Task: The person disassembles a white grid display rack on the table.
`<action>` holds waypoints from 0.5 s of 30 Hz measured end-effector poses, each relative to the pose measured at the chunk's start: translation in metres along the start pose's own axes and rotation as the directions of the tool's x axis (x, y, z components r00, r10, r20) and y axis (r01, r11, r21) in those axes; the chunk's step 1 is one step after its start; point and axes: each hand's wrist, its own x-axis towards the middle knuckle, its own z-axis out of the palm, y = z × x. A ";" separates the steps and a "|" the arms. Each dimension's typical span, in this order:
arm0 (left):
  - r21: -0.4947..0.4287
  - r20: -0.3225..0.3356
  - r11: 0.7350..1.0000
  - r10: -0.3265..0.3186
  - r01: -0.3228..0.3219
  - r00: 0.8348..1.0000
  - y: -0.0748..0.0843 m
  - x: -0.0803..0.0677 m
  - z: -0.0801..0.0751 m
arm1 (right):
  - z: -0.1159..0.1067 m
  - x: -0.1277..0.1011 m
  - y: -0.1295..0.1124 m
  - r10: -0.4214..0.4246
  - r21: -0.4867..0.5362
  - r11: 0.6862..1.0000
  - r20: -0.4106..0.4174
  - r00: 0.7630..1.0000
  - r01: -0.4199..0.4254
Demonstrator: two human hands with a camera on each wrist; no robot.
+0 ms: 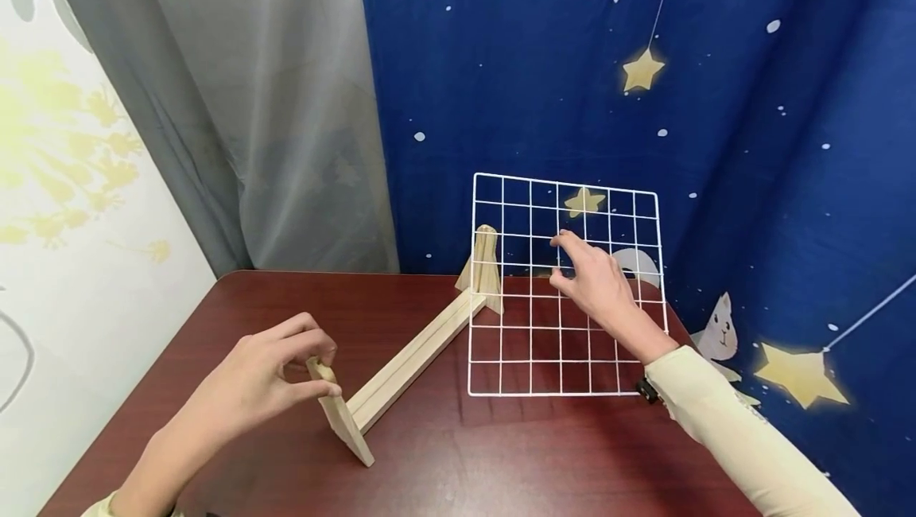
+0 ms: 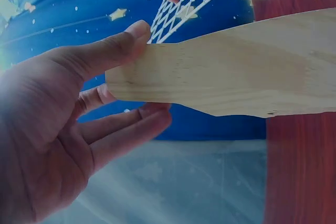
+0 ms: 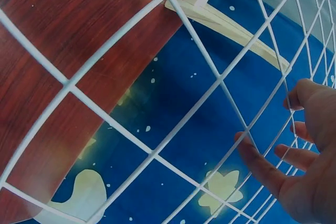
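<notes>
A pale wooden stand lies across the table, its long bar joining two upright end boards. My left hand pinches the top of the near end board between thumb and fingers; in the left wrist view this board tapers toward the hand. Beyond the bar's far end stands the other end board, partly behind a white wire grid panel. The panel is upright, tilted a little. My right hand holds it by the wires near its middle, thumb and fingers bent around them.
The dark red table reaches back to a blue star-patterned curtain and a grey curtain. A white patterned surface borders the table on the left.
</notes>
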 end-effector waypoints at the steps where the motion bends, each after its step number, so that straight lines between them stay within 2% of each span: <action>1: 0.014 0.001 1.000 0.011 -0.011 1.000 0.002 0.000 0.000 | 0.002 0.000 0.001 0.005 -0.006 1.000 0.005 1.000 -0.005; 10: 0.098 0.003 0.993 0.060 -0.060 0.998 0.019 -0.007 0.002 | 0.009 -0.002 0.000 0.059 -0.002 0.998 0.055 0.997 -0.059; 15: 0.138 -0.086 0.984 0.125 -0.113 0.988 0.030 -0.013 0.008 | 0.011 -0.006 -0.001 0.094 0.006 0.995 0.091 0.991 -0.095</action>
